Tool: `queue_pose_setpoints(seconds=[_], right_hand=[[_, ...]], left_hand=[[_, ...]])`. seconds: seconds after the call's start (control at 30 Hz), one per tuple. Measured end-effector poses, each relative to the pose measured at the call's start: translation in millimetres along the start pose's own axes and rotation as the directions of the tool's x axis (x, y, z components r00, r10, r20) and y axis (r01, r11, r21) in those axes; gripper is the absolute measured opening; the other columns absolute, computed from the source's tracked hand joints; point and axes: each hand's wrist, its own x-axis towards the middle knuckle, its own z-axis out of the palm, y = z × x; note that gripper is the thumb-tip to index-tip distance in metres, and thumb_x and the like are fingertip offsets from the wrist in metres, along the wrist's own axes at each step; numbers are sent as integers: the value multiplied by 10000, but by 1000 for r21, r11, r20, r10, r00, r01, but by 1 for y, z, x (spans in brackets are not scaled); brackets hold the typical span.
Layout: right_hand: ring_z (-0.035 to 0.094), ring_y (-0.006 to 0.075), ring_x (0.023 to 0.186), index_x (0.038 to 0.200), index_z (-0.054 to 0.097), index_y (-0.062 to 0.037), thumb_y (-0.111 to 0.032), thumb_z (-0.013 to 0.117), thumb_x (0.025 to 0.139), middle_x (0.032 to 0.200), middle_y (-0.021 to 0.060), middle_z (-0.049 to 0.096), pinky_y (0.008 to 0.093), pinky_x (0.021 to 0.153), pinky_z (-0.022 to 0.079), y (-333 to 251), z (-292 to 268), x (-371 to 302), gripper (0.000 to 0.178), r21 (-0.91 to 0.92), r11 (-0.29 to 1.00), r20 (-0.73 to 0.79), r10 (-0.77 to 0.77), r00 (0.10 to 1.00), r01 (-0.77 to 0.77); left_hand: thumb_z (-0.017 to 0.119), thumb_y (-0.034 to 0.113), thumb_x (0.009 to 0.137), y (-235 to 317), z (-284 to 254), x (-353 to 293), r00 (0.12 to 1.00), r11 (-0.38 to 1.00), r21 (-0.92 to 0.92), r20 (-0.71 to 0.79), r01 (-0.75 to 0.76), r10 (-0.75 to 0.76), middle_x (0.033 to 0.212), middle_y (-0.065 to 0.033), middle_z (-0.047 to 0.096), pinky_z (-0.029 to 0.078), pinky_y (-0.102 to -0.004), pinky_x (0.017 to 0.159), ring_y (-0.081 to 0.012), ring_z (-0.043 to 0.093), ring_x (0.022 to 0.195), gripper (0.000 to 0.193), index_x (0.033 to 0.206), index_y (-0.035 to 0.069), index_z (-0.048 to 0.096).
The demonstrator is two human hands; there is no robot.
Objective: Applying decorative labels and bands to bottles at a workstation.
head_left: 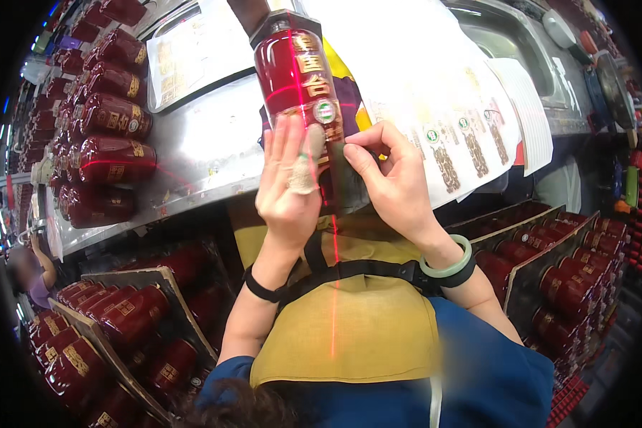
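Note:
A dark red glass bottle (285, 71) with gold lettering and a small round green-and-white mark lies in a dark holder (278, 23). My left hand (287, 178) rests flat on the bottle's lower part, fingers stretched out. Beige coverings show on part of that hand. At the bottle's right edge, my right hand (392, 175) pinches thumb and index finger together; whatever is between them is too small to make out. A red laser line runs along the bottle and down my yellow apron (342, 328). Right of my hands lies a white sheet (414, 107) with gold and green decals.
Several red bottles (118, 158) lie stacked at the left of the metal table (185, 167). A tray (192, 68) holds another decal sheet. Crates of bottles flank me at left (118, 353) and right (538, 253). A metal sink (510, 39) is at the far right. Another person (36, 274) is at far left.

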Motion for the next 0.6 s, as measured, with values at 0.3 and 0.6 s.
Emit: queue_pose_setpoints(seconds=[0.3, 0.6], right_hand=[[647, 151, 834, 983, 661, 23, -76, 708, 950, 887, 89, 690, 305, 774, 517, 2, 1, 0, 115, 4, 999, -20, -44, 999, 44], [661, 161, 814, 972, 666, 35, -81, 707, 944, 891, 101, 707, 313, 751, 524, 4, -1, 0, 126, -21, 998, -33, -55, 998, 55]], left_hand=[[725, -61, 829, 1, -8, 1, 1000, 998, 61, 22, -24, 22, 1411, -183, 627, 465, -512, 1122, -371, 575, 1343, 465, 1290, -9, 692], [704, -141, 808, 2, -15, -5, 984, 986, 4, -66, 164, -164, 1460, -210, 584, 433, -473, 1143, -378, 556, 1365, 595, 1382, 0, 632]])
